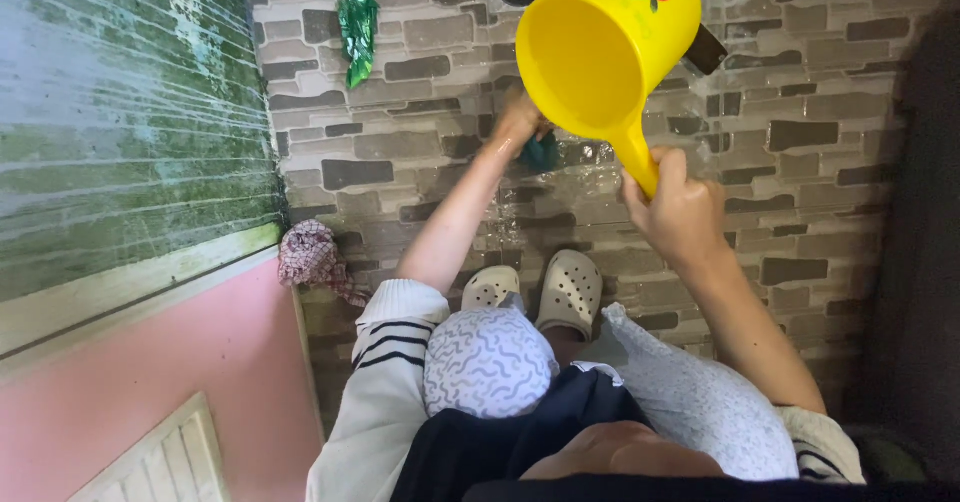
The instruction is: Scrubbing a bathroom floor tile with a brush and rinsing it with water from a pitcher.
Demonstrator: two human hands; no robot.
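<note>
Patterned trousers (490, 362) and pale clogs (570, 290) fill the foreground above a wet stone-tile floor (800, 142). Right hand (680, 212), fingers closed round the handle, tilts a yellow dipper (600, 52). Left hand (517, 122) presses a dark green scrubber (541, 152) against the floor, fingers curled on it. Crumpled cloth (312, 257) lies beside the wall.

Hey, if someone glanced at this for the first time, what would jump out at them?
The bright yellow plastic scoop with a strawberry picture, tilted near the top centre, held by its handle in the right hand. Just left of it, the left hand presses a dark green scrubbing pad onto the wet grey brick-pattern floor, above a pair of cream perforated clogs.
</note>
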